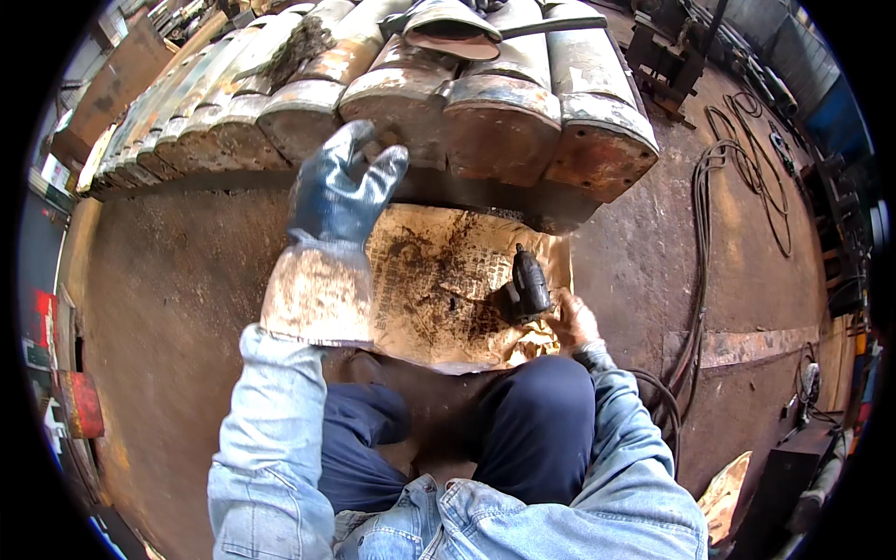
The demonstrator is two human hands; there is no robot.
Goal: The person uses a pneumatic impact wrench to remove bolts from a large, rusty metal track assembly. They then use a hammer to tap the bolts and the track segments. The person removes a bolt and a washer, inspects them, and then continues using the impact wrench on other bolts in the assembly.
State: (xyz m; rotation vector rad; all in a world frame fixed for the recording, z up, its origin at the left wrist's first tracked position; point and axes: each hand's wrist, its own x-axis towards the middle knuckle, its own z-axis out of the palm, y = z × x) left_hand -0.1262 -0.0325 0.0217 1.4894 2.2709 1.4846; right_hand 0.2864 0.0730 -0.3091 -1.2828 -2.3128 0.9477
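My left hand (338,191) wears a dark blue coated glove with a stained pale cuff. It is raised in front of the blunt end of a rusty metal cylinder (397,105), thumb and fingers apart, with nothing visible between them. Whether it touches the metal I cannot tell. My right hand (577,322) is bare and low at the right edge of a grease-stained brown paper sheet (411,271). Its fingers look spread beside the crumpled corner, close to a black pistol-shaped power tool (530,282) lying on the paper. The fingertips are partly hidden.
A row of worn cylinders (504,121) runs across the far side, with a curved visor-like piece (453,33) and a dirty clump (297,51) on top. Dark hoses (702,233) trail over the brown floor at right. A red box (82,404) stands at the left.
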